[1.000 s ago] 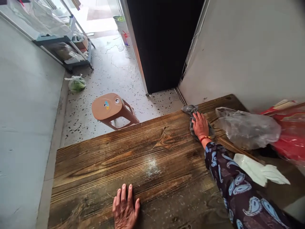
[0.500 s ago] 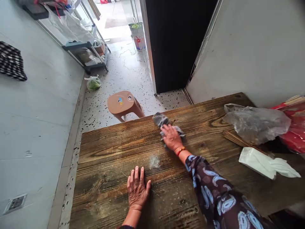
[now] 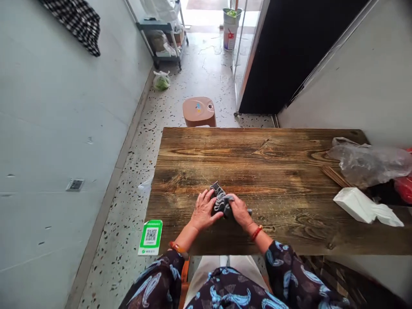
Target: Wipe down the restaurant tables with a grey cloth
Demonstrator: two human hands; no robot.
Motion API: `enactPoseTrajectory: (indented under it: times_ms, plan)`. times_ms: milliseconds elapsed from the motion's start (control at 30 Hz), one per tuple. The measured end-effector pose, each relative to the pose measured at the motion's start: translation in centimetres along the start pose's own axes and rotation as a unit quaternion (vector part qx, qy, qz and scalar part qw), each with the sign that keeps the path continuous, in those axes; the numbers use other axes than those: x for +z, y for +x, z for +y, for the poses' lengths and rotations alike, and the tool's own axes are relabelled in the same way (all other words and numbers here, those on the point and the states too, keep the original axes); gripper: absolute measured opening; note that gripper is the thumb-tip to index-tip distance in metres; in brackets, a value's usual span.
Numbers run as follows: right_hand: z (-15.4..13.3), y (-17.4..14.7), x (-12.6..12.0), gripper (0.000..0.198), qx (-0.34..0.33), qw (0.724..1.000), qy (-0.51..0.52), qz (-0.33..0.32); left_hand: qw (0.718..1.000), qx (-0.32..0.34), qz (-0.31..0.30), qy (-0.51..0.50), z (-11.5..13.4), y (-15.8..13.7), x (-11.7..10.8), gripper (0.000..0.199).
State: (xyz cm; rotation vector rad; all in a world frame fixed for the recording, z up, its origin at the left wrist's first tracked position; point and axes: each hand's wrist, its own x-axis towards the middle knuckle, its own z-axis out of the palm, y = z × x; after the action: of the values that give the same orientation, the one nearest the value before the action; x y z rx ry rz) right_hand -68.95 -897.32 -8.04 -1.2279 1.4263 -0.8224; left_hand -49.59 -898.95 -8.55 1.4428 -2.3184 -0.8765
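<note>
A crumpled grey rag (image 3: 220,198) with pale looped edging lies bunched on the dark wooden table (image 3: 270,150), close to its near side. From the right, my right hand (image 3: 240,211) grips the rag with its fingers curled into it. My left hand (image 3: 202,211) is on the rag's other side, with the cloth between its thumb and fingers. Parts of the rag are hidden beneath both hands.
On the table's right lie a white tissue pack (image 3: 355,204), wooden sticks (image 3: 334,177) and a clear plastic bag (image 3: 367,161). A green QR-code card (image 3: 150,237) is at the near left corner. Beyond the far edge stands a brown stool (image 3: 198,109).
My right hand has drawn the rag from the table's far edge back toward me. My left hand, flat on the wood before, now holds the rag too. The view has shifted.
</note>
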Motion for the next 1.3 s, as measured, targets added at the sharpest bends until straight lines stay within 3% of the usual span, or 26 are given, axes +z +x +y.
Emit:
enactPoseTrajectory:
  times_ms: [100,200,300,433,533,633,733,800,867,900,967,1033,1100,1200,1300]
  plan:
    - [-3.2,-0.6,0.0,0.038,0.052,0.989,0.137,-0.028,0.998,-0.030,0.020,-0.047,0.7,-3.9,-1.2,0.023]
    - [-6.7,-1.2,-1.3,0.032,0.053,0.965,0.256,0.029,0.979,-0.103,0.108,-0.139,1.0,-5.9,-2.8,0.011]
    - [-9.4,-2.1,-3.9,0.027,0.013,0.953,0.267,0.141,0.961,-0.144,0.146,-0.187,1.0,-6.8,-5.4,0.016]
    - [-12.1,-3.6,-7.2,0.028,-0.011,0.925,0.308,0.223,0.941,-0.179,0.148,-0.247,2.7,-7.4,-9.9,0.034]
    - [-14.0,-4.9,-8.1,0.034,-0.043,0.928,0.287,0.235,0.916,-0.195,0.156,-0.314,5.6,-7.3,-12.8,0.038]
    - [-14.8,-6.6,-7.7,0.042,-0.073,0.965,0.179,0.177,0.922,-0.165,0.165,-0.309,8.7,-7.2,-13.9,0.037]
    - [-13.1,-8.9,-7.1,0.049,-0.090,0.996,0.020,0.005,0.952,-0.115,0.081,-0.273,10.4,-8.5,-12.1,0.033]
    - [-10.5,-10.7,-7.0,0.045,-0.096,0.984,-0.061,-0.134,0.965,-0.096,-0.013,-0.245,10.3,-10.2,-9.7,0.031]
    - [-7.5,-12.1,-7.4,0.038,-0.085,0.972,-0.103,-0.191,0.973,-0.111,-0.041,-0.197,9.5,-11.9,-7.1,0.035]
    - [-6.0,-12.5,-7.8,0.039,-0.074,0.975,-0.120,-0.175,0.978,-0.130,-0.023,-0.161,9.0,-12.6,-5.8,0.038]
    - [-3.6,-12.3,-8.2,0.047,-0.056,0.982,-0.163,-0.078,0.981,-0.175,0.042,-0.076,8.0,-13.2,-3.5,0.046]
    - [-2.2,-10.8,-7.9,0.057,-0.057,0.973,-0.222,0.032,0.972,-0.212,0.102,0.012,7.2,-12.5,-1.5,0.054]
    - [-1.4,-8.5,-6.2,0.064,-0.064,0.955,-0.276,0.092,0.961,-0.230,0.134,0.079,6.7,-10.6,0.6,0.060]
    - [-0.4,-5.0,-1.4,0.069,-0.057,0.937,-0.335,0.079,0.951,-0.250,0.125,0.134,5.9,-7.0,3.9,0.064]
    - [1.1,-2.8,3.2,0.067,-0.054,0.928,-0.367,-0.007,0.946,-0.275,0.076,0.154,4.5,-4.1,6.4,0.057]
